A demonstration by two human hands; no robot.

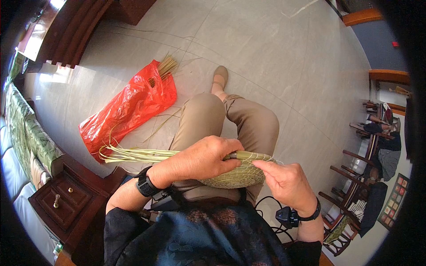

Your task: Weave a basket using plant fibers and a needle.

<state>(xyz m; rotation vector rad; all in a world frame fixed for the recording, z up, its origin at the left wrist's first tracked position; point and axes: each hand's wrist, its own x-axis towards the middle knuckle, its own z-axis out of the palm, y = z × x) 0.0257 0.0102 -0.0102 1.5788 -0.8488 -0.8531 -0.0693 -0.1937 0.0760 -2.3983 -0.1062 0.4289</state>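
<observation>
My left hand (203,159) grips a bundle of green-yellow grass strands (139,154), whose loose ends trail out to the left. A short dark ring (232,155) sits around the bundle by my left thumb and index finger. The bundle runs into the rim of a coiled grass basket (233,178), bound with pale stitches, above my lap. At the rim's right end, my right hand (288,181) touches the basket with its extended index fingertip. A thin white thread (280,162) shows beside that hand. Whether the right fingers pinch anything is hidden.
A red plastic bag (129,103) lies on the tiled floor, with dry grass stalks (166,66) sticking out. A dark wooden drawer cabinet (63,196) stands at left beside a cushioned seat. Wooden chairs (356,156) line the right. A black cable (266,199) hangs by my right wrist.
</observation>
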